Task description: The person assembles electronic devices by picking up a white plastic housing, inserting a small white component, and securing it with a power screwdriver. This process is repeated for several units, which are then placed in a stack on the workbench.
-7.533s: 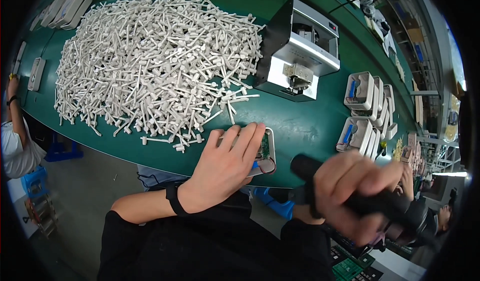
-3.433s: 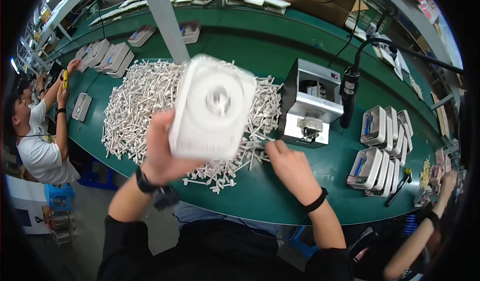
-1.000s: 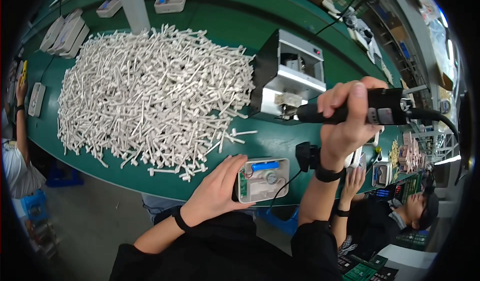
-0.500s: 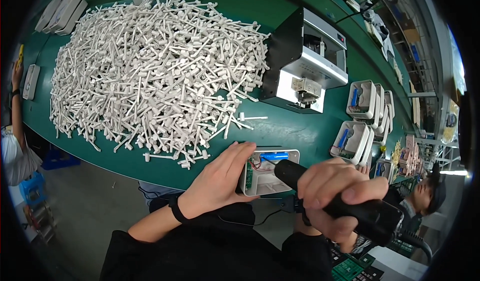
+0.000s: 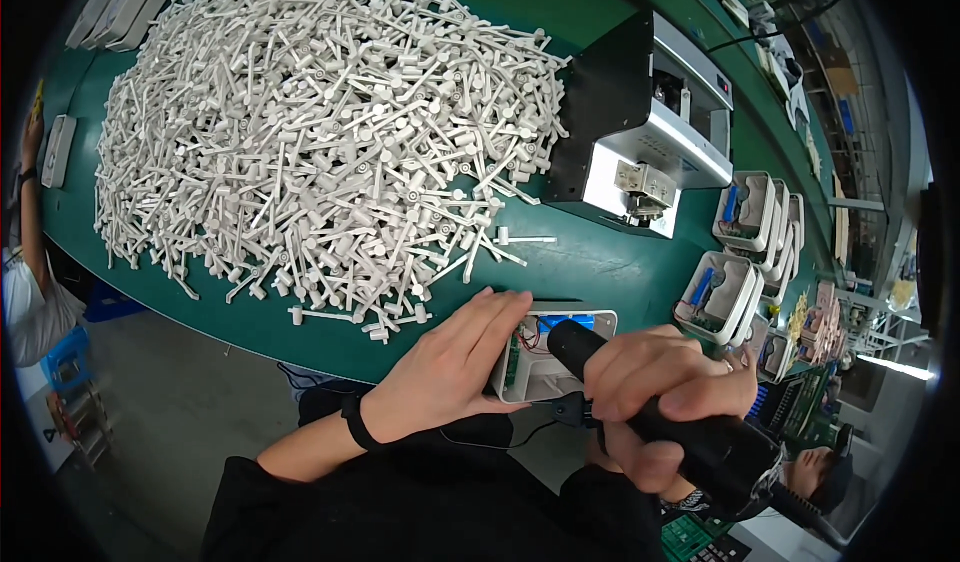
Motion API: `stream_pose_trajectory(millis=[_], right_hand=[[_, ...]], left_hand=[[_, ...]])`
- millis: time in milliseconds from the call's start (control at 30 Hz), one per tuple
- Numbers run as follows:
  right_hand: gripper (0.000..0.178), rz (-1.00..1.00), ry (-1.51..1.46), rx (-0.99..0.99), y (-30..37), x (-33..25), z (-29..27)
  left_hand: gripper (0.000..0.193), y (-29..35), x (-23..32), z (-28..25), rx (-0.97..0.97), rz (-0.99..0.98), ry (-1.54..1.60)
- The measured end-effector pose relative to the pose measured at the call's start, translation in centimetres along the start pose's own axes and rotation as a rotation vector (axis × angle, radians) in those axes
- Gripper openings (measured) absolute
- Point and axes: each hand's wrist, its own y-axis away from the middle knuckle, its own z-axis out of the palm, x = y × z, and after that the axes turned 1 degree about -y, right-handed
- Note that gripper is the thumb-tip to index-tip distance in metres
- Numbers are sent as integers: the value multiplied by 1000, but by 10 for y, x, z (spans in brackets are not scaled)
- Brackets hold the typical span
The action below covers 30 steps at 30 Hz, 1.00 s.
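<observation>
My left hand point(image 5: 450, 367) grips the end of a white plastic housing point(image 5: 548, 386) at the table's front edge, its fingers over the near left wall. Inside the open housing lie a blue cylindrical battery point(image 5: 572, 320), red wires and a green circuit board point(image 5: 513, 362). Wrapped around a black electric screwdriver point(image 5: 715, 452) is my right hand point(image 5: 665, 382). The driver's nose slants into the housing beside the battery and covers part of the interior. Exactly where its tip touches, I cannot tell.
Beyond my hands spreads a large pile of white plastic arms point(image 5: 330, 142). A black and silver machine point(image 5: 650, 132) stands right of it. Stacked housings with batteries point(image 5: 720, 297) are further right. Co-workers sit at the left point(image 5: 35, 292) and lower right point(image 5: 815, 472).
The view has shifted slightly, so the pile and machine sit further right in the picture. Both hands keep their grip, and the screwdriver's nose now covers more of the battery.
</observation>
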Motion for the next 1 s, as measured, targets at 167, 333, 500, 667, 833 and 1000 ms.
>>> stream_pose_trajectory(millis=[167,333,500,667,833,1000], right_hand=[[44,-126,-115,-14,-4,7,-2],[47,-75,-161,23,-10,-3,-1],[45,152,-250,95,-10,-8,-4],[45,216,-380,315,-11,-23,-2],[45,287,-178,234,-15,-30,-10],[45,252,-214,242,-6,-29,-11]], left_hand=[[112,3,-4,3,28,2,25],[110,2,-5,3,2,4,27],[109,1,-3,3,37,-3,24],[110,-2,9,-3,-12,-85,88],[112,2,10,-2,-49,-120,89],[111,2,3,-1,-65,-60,54]])
